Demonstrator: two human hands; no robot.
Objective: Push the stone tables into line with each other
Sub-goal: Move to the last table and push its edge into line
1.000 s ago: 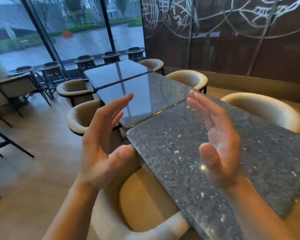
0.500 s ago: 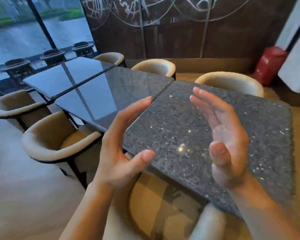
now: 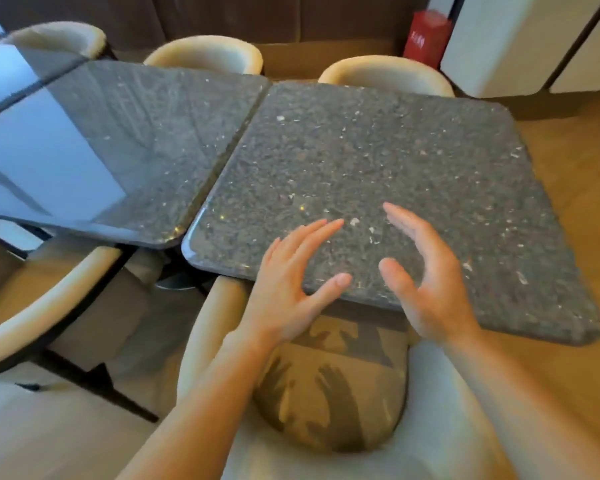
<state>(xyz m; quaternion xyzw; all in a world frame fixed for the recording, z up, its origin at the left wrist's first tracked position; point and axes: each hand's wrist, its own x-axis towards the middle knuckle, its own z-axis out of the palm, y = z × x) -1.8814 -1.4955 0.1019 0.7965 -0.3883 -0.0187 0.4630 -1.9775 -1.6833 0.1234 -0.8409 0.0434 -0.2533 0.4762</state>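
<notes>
A speckled grey stone table (image 3: 378, 161) fills the middle of the view. Its near edge sticks out toward me past the near edge of the second stone table (image 3: 135, 140) on its left, and the two tops meet along a thin seam. My left hand (image 3: 291, 282) and my right hand (image 3: 426, 278) hover over the near edge of the speckled table, palms facing each other, fingers spread, holding nothing. Neither hand clearly touches the stone.
A cream armchair (image 3: 205, 327) with a tan cushion stands right under my hands. Another armchair (image 3: 32, 327) sits at the left, and three more (image 3: 385, 76) line the far side. A red box (image 3: 426, 39) and white cabinets (image 3: 506, 43) stand at the back right.
The view has swung right and down, so the speckled table now lies square below me. Both hands have dropped lower, closer together, over its near edge.
</notes>
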